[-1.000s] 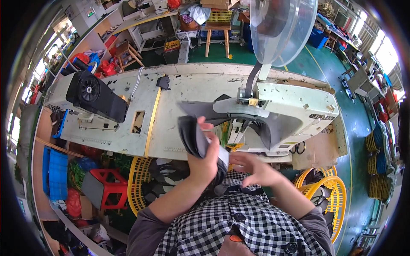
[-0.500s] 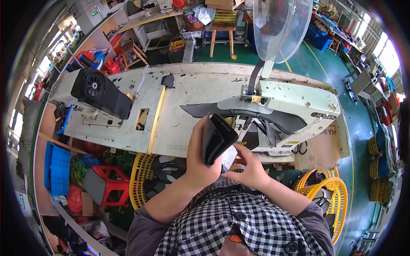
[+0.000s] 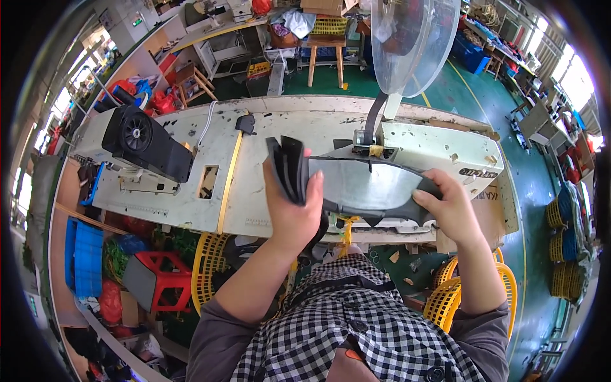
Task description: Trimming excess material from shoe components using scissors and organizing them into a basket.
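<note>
My left hand grips a stack of dark, flat cut pieces, held upright over the white work table. A long dark curved piece stretches from that stack to my right hand, which pinches its far end. Both hands hold it raised in front of the white sewing machine, hiding part of the machine's body.
A black motor unit sits on the table's left end. A clear lamp shade hangs over the machine. Yellow baskets and a red stool stand under the table, and a further yellow basket by my right side.
My right hand has left the stack and moved out to the right, drawing one long dark piece away from it. The left hand has lifted the stack higher.
</note>
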A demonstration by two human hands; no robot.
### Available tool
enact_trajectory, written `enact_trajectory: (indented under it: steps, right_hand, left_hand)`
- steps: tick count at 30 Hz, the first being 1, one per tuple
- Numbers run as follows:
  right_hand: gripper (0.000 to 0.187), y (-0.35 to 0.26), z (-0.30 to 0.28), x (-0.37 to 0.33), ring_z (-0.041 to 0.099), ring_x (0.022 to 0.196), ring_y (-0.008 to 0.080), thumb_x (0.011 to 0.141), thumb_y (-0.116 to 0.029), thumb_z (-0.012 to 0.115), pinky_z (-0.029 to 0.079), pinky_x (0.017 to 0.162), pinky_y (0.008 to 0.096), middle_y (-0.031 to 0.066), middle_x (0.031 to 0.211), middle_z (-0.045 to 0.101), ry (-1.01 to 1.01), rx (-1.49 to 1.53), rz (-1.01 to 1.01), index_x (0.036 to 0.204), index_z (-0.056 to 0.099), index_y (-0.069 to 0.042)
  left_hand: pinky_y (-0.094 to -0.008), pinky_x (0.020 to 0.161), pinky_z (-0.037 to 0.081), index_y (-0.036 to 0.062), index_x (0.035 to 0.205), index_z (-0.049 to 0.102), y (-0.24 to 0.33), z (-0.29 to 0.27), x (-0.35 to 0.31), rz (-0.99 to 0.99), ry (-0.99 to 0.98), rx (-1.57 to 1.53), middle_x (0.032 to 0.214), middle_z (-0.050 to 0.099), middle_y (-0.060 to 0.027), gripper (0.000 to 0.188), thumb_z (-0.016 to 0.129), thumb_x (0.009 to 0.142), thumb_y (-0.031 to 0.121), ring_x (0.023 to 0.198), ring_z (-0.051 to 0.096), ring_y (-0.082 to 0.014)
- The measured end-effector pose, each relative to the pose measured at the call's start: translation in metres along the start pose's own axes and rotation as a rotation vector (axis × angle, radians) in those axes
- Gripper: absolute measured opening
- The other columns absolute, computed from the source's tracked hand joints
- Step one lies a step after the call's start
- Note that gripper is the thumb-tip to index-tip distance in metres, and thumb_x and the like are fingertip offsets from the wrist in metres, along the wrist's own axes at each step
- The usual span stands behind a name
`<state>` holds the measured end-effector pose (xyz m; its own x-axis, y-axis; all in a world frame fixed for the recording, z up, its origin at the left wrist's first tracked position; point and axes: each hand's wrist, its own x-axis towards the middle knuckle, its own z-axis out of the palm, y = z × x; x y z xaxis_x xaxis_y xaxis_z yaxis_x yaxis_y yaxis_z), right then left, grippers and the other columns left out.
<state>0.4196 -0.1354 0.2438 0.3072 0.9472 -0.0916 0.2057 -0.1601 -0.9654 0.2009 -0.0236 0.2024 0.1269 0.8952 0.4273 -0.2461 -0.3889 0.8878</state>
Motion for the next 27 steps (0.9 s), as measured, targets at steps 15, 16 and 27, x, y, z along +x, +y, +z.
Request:
enact_trajectory:
  steps: [15,16,27]
  right_hand:
    - [0.029,0.063,0.019,0.059,0.056,0.084,0.0118,0.087,-0.017,0.062,0.044,0.077,0.024,0.0051,0.098,0.064,0.162,0.264,0.04,0.109,0.059,0.002]
    - [0.031,0.065,0.019,0.063,0.056,0.088,0.0133,0.086,-0.018,0.062,0.043,0.08,0.0259,0.0071,0.101,0.063,0.172,0.257,-0.009,0.11,0.059,0.002]
    - [0.089,0.076,0.108,-0.05,0.047,0.108,0.0356,0.063,-0.031,0.081,0.039,0.093,0.0421,0.0208,0.121,0.045,-0.135,-0.273,-0.449,0.132,0.033,-0.001]
  left_hand:
    - [-0.0224,0.077,0.041,0.0051,0.126,0.038,-0.061,0.015,0.017,-0.181,0.13,-0.019,0.111,0.052,-0.0046,0.049,0.053,0.081,-0.007,0.088,0.048,-0.0083]
    - [-0.0246,0.083,0.04,0.0044,0.126,0.039,-0.049,0.019,0.021,-0.31,0.149,-0.058,0.111,0.052,-0.0048,0.05,0.058,0.081,-0.003,0.094,0.049,-0.01]
    - [-0.0326,0.087,0.041,0.0005,0.132,0.031,0.013,0.001,-0.049,-0.07,-0.218,-0.174,0.115,0.046,-0.0115,0.05,0.041,0.084,-0.002,0.096,0.052,-0.0163]
